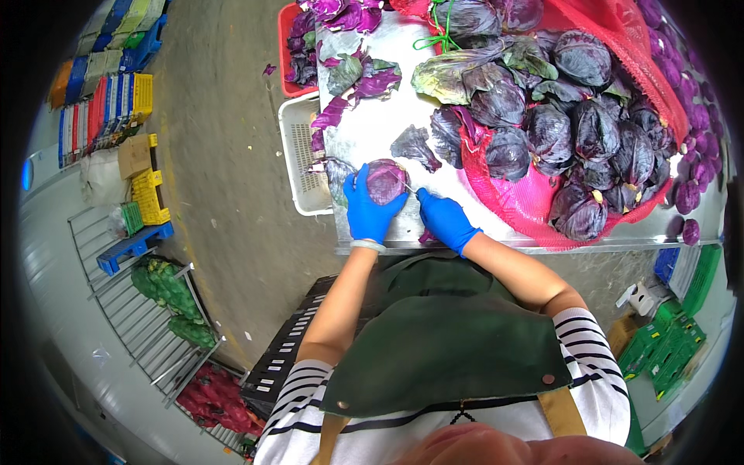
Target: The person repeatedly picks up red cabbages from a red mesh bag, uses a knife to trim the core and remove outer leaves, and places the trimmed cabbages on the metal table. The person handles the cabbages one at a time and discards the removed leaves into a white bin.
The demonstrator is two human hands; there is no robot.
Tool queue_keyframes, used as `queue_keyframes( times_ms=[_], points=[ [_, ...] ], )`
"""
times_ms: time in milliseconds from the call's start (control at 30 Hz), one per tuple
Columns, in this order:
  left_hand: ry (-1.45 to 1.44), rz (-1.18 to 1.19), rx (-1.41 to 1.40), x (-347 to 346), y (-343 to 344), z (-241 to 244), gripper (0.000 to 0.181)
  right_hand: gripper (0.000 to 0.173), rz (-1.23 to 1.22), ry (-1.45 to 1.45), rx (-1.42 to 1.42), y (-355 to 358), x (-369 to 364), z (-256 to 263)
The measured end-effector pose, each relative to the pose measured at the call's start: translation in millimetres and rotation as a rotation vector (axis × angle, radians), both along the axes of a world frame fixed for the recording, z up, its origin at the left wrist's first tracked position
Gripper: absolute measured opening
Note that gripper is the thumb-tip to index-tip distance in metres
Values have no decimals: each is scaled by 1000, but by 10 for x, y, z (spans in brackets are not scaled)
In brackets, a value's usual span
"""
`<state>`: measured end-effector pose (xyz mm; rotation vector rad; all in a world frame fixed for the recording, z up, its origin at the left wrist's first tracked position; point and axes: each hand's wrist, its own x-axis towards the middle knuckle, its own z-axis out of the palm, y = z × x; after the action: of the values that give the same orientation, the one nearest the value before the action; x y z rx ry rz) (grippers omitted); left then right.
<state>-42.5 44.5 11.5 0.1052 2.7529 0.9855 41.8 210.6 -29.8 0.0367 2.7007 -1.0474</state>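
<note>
Near the front left corner of the metal table (349, 237), my blue-gloved left hand (371, 206) grips a red cabbage (386, 180), fingers and thumb spread around its side. My right hand (444, 218), gloved in blue too, is closed on a small knife (408, 187), whose blade meets the cabbage's right side. Loose dark outer leaves lie beside the cabbage, one at its left (339, 177) and another (415, 146) up and to the right. To the right, a red mesh sack (476, 165) lies open around many unpeeled red cabbages (549, 133).
Left of the table stand a white perforated crate (288, 139) and a red crate (284, 52) of purple leaves. Trimmed cabbages (687, 196) line the table's far right. Black crates (290, 331) stand on the floor at my left. Leaf scraps (378, 81) lie on the table's upper left.
</note>
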Motion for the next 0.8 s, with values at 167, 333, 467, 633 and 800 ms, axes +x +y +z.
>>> queue_keyframes(
  times_ms=[167, 333, 467, 633, 800],
  points=[
    [63, 10, -92, 32, 88, -67, 98, 32, 41, -52, 86, 39, -80, -139],
    [30, 39, -151, -43, 265, 18, 93, 26, -38, -111, 59, 64, -200, -294],
    [118, -9, -177, 64, 295, -33, 95, 21, -62, -148, 41, 19, -324, -426],
    [169, 14, -18, -41, -7, -176, 97, 24, 13, -139, -29, 133, 110, -308],
    [-328, 203, 929, -262, -510, -340, 91, 25, -213, -5, -167, 385, 204, -285]
  ],
)
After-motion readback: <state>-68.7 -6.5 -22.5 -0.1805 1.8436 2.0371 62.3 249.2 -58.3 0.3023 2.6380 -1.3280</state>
